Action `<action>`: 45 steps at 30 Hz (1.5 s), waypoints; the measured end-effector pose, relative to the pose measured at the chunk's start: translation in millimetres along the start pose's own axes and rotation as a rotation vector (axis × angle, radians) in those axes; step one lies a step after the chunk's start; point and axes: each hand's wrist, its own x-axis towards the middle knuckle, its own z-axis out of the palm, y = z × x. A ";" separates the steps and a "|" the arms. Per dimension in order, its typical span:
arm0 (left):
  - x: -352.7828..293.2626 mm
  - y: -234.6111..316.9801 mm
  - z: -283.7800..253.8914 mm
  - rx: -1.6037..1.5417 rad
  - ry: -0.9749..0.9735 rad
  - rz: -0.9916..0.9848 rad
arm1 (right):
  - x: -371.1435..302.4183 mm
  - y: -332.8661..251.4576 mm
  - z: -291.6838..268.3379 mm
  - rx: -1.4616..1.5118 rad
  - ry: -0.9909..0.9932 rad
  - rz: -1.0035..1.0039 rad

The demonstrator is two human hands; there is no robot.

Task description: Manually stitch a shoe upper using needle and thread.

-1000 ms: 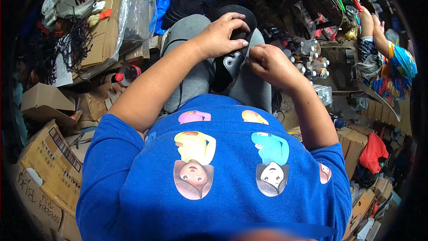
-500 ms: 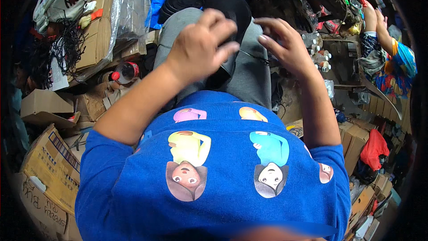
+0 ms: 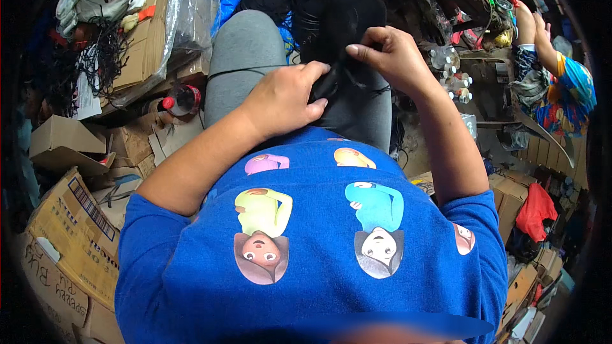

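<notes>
A black shoe (image 3: 347, 22) lies on my lap, across my grey-trousered thighs (image 3: 245, 57). My left hand (image 3: 284, 99) grips the near end of the shoe, with fingers curled over its edge. My right hand (image 3: 389, 57) pinches the shoe's upper between thumb and fingers, just right of the left hand. Thin black laces or threads hang below the right hand. My blue printed shirt (image 3: 319, 236) fills the lower part of the view.
Flattened cardboard boxes (image 3: 70, 229) pile up at the left, with a red-capped bottle (image 3: 182, 99) and a clear plastic bag (image 3: 191, 0) beyond. Small bottles (image 3: 456, 79) stand at the right. Another person's arms in patterned sleeves (image 3: 561, 70) work at the far right.
Both hands lifted off the shoe half a second ago, then came back down onto it. The left hand now grips lower and nearer my body; the right pinches the upper.
</notes>
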 end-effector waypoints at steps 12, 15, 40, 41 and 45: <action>40.7 -36.3 -58.7 -0.213 -0.062 -0.037 | -22.2 8.8 10.7 0.193 0.269 -0.037; 68.5 -45.8 -25.6 -0.052 0.091 0.306 | -33.4 -3.3 3.1 -0.141 0.046 -0.174; 93.7 -68.9 22.2 -0.207 -0.114 0.154 | -50.5 88.6 -17.8 -0.157 0.204 0.123; 94.5 -69.1 22.1 -0.221 -0.121 0.158 | -51.0 68.3 -15.3 -0.073 0.206 -0.097; 95.9 -68.1 21.7 -0.256 -0.129 0.168 | -19.0 7.9 9.1 -0.456 -0.006 -0.424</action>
